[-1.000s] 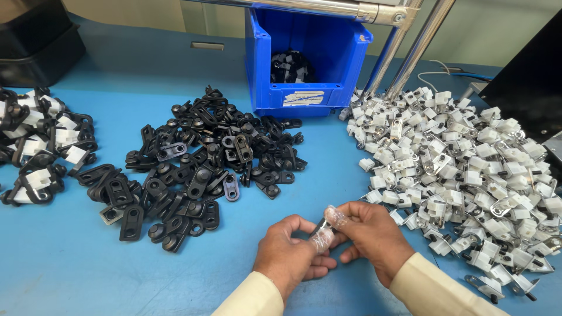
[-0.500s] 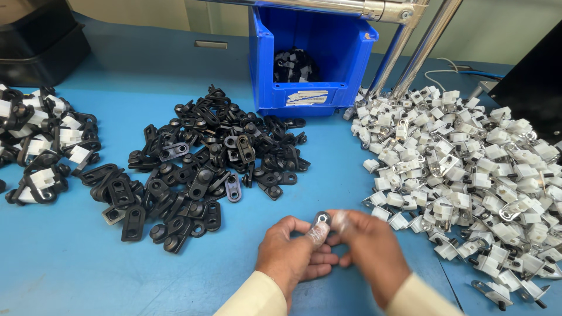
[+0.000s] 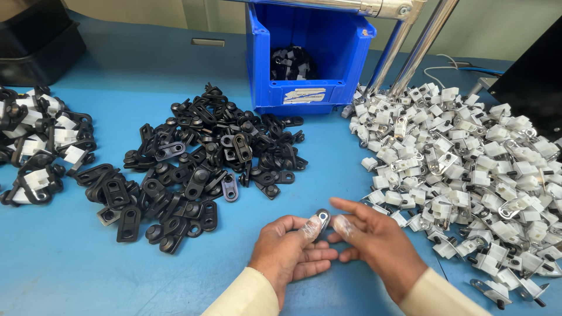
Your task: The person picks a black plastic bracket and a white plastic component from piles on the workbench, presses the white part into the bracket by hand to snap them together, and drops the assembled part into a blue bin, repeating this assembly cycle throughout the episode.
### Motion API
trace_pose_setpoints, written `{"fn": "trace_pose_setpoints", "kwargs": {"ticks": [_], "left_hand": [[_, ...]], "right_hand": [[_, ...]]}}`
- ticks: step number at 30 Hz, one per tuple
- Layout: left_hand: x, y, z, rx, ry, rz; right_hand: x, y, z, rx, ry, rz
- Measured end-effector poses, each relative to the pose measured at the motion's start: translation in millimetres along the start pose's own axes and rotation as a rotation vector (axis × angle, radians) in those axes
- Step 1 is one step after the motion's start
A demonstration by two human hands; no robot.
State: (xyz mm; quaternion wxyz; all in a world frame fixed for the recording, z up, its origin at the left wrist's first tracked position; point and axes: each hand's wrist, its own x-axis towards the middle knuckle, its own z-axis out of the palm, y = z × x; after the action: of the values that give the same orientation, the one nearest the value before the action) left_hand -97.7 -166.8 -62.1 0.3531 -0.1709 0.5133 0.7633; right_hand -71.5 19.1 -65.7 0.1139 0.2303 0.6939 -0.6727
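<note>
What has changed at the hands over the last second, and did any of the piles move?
The white piece held between both hands a second ago no longer shows. The left hand now pinches a small metal tab alone, and the right hand has drawn slightly off, fingers spread beside it. The black parts pile, white parts pile and blue bin stayed put.

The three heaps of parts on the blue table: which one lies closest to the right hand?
The heap of white and metal parts, at the right. Its near edge almost reaches the right hand. The black heap lies farther left, and the mixed black-and-white heap at the far left edge.
</note>
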Motion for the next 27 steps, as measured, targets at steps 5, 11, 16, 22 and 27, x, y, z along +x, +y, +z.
{"fn": "trace_pose_setpoints", "kwargs": {"ticks": [5, 11, 16, 22, 27], "left_hand": [[-8, -3, 9, 0.283, 0.050, 0.153], [-20, -1, 8, 0.680, 0.124, 0.434], [-29, 7, 6, 0.869, 0.125, 0.524], [-34, 21, -15, 0.847, -0.033, 0.447], [-36, 27, -29, 0.713, 0.115, 0.251]], "right_hand": [[11, -4, 4, 0.089, -0.063, -0.019], [5, -8, 6, 0.055, -0.020, 0.077], [15, -5, 2, 0.066, -0.061, 0.106], [32, -50, -1, -0.263, -0.273, 0.132], [56, -161, -6, 0.150, -0.098, -0.322]]}}
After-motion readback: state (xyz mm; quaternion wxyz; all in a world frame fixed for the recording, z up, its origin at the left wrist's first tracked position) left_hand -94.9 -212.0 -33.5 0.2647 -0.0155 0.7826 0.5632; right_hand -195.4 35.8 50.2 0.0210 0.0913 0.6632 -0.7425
